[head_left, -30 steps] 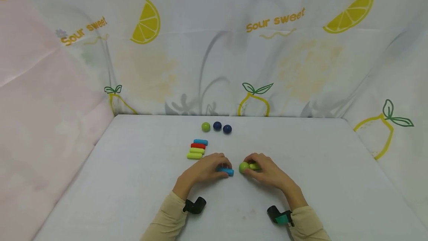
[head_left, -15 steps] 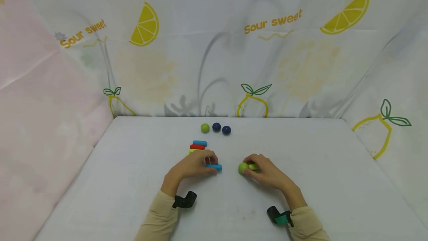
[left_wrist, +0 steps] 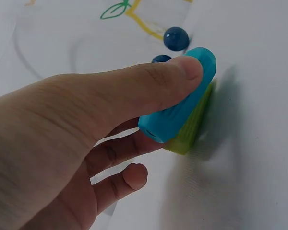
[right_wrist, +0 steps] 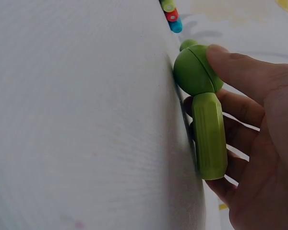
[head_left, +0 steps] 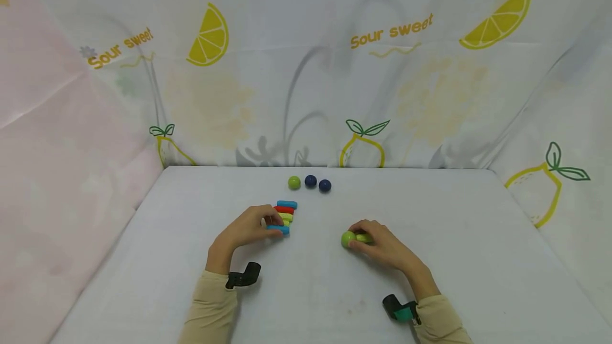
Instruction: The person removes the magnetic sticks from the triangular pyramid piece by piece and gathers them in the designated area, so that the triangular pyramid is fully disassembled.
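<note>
My left hand (head_left: 251, 225) pinches a blue ridged rod (left_wrist: 175, 108) between thumb and fingers, at the near end of a row of rods. Right behind it in the left wrist view lies a yellow-green rod (left_wrist: 191, 127), partly covered. My right hand (head_left: 380, 244) holds a green ball (right_wrist: 197, 69) with thumb and fingers. A yellow-green rod (right_wrist: 210, 136) is joined end-on to that ball and points back toward the palm, close over the white table (head_left: 315, 301). The row beyond the left hand includes a red rod (head_left: 285, 209) and another blue rod (head_left: 287, 204).
Toward the table's back edge sit a green ball (head_left: 294, 182) and two dark blue balls, one (head_left: 311, 181) beside the other (head_left: 325, 185). A white lemon-print cloth (head_left: 287, 94) hangs behind the table. Each wrist wears a small black camera.
My left hand has carried the blue rod leftward from the middle to the near end of the rod row. My right hand stays in place with the green ball and its rod.
</note>
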A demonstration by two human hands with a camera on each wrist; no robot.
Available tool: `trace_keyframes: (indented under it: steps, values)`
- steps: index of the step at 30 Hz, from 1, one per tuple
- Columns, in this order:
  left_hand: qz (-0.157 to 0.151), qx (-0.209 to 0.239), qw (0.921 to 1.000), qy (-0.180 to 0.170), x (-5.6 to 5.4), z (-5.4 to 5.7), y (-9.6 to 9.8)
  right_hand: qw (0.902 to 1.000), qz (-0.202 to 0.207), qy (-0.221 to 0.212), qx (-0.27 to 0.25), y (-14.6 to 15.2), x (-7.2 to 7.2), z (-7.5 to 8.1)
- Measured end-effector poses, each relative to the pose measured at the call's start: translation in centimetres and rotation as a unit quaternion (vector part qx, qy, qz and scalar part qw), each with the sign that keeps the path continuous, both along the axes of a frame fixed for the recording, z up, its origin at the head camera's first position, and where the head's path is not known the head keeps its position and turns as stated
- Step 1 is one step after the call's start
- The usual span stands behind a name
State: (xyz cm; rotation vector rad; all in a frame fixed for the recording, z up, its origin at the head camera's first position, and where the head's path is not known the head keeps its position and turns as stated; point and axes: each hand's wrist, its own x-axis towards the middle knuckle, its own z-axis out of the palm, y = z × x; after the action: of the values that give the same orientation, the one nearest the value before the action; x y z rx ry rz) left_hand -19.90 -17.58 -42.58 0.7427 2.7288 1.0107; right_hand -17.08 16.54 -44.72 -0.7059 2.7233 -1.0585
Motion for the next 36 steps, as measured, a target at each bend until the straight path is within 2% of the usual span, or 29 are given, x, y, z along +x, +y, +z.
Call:
trace_keyframes:
  steps: [10,16,23,27,29,33,36]
  values:
    - [0.010,-0.004,0.9999,0.005,-0.2,-0.7,-0.5,0.9993,0.020,0.028,-0.015,0.1,-0.1,-0.3]
    - [0.012,0.008,0.9998,0.012,-0.3,-1.1,-0.6,0.9992,0.033,0.019,-0.012,0.9,-0.3,-0.2]
    - [0.008,0.009,0.9996,0.026,-0.3,-0.7,0.2,0.9981,0.053,0.023,-0.020,2.2,-0.5,-0.3]
    - [-0.002,-0.003,0.9988,0.048,0.0,-0.4,2.7,0.9969,0.069,0.025,-0.029,2.4,-0.8,-0.5]
    - [-0.025,-0.009,0.9982,0.053,0.4,-0.5,4.8,0.9965,0.072,0.029,-0.031,2.4,-0.9,-0.6]
    - [-0.072,-0.026,0.9952,0.061,1.3,-1.4,9.2,0.9954,0.078,0.036,-0.042,2.3,-0.9,-0.8]
    - [-0.082,-0.046,0.9923,0.081,2.1,-2.3,11.7,0.9948,0.082,0.030,-0.052,2.1,-0.9,-0.9]
